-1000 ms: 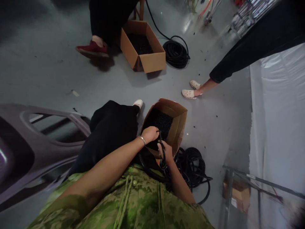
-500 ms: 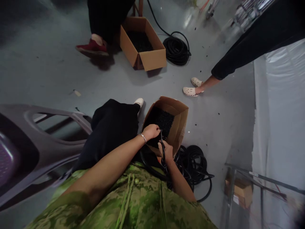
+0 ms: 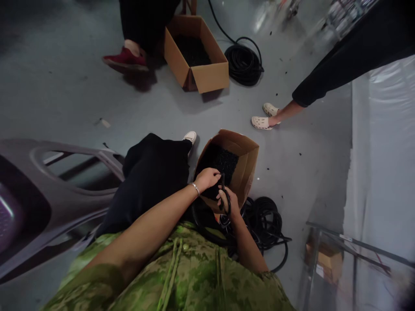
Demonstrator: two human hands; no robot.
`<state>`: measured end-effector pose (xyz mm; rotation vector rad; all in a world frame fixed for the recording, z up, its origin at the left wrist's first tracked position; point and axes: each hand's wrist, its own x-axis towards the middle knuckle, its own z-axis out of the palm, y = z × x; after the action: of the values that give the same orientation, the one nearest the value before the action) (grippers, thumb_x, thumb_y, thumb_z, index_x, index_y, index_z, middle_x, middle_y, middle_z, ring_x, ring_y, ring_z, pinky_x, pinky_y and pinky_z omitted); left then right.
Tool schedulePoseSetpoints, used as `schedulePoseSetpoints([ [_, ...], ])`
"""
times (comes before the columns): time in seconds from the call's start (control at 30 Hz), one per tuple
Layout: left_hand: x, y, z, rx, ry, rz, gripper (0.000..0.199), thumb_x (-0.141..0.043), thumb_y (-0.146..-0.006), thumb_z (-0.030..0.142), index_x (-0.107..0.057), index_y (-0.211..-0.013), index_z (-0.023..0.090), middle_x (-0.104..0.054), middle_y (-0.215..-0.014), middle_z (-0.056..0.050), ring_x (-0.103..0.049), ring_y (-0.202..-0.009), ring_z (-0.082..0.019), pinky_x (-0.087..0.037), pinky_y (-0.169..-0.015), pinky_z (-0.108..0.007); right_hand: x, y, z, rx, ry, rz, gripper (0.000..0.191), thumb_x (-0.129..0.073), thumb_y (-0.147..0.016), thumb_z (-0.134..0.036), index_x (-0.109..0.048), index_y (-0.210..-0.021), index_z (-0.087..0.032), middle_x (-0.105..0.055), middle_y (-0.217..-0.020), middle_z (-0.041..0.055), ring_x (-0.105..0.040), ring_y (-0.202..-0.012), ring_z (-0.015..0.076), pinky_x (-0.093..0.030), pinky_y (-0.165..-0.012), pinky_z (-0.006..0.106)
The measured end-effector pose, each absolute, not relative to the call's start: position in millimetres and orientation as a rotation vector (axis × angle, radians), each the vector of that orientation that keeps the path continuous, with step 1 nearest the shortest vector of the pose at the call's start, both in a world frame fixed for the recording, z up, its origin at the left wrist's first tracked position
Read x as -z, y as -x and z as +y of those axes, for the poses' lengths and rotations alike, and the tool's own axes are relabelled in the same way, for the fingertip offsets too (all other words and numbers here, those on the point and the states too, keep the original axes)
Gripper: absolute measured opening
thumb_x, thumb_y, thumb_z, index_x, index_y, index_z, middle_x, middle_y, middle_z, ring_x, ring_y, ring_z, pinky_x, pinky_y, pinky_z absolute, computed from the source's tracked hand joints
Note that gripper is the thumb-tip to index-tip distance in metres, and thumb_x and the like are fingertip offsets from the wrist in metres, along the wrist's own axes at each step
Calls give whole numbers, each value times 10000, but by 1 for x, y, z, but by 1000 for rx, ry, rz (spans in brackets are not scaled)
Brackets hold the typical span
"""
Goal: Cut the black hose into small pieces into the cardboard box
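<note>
Over an open cardboard box in front of my lap, my left hand is closed in a pinch. A black hose runs up from my lap and under my left wrist toward that pinch; the gripped part is mostly hidden. Beside it, my right hand is wrapped round the black handles of a pair of scissors. Their blades point away from me, close to the left fingertips. Many small black pieces lie in the box below.
Coiled black hose lies right of the box. Ahead are a second box of black pieces and another coil. A person's red shoe and another's white clogs are nearby. A grey moulded panel stands left.
The scissors have turned slightly and their handles look wider apart, with my right fingers loosened. My left hand has barely moved. The whole view has shifted a little.
</note>
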<state>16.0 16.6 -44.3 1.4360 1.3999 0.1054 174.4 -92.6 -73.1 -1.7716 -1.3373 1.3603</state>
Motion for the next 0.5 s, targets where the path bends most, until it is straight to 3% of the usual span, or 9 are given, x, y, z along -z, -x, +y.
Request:
schedulePoseSetpoints([
  [0.27,49,-19,17,-121,-1442,1394,342,-524,-935,301,-755,-1178,234,-753,-1189,-46,-686,-1087,-191,-498,-922,-233,71,-181,-89,-1329,1835,-1408,476,-550,-918,-500,-667,-1230,-160,-683,-711,5,-600,-487,109,-505,-542,229],
  [0.5,48,-21,17,-81,-1450,1405,356,-521,-933,306,-743,-1207,252,-733,-1241,-37,-658,-1164,-200,-477,-1006,-252,74,-185,-86,-1292,1895,-1487,454,-557,-923,-470,-669,-1248,-172,-707,-735,7,-637,-538,127,-528,-624,249],
])
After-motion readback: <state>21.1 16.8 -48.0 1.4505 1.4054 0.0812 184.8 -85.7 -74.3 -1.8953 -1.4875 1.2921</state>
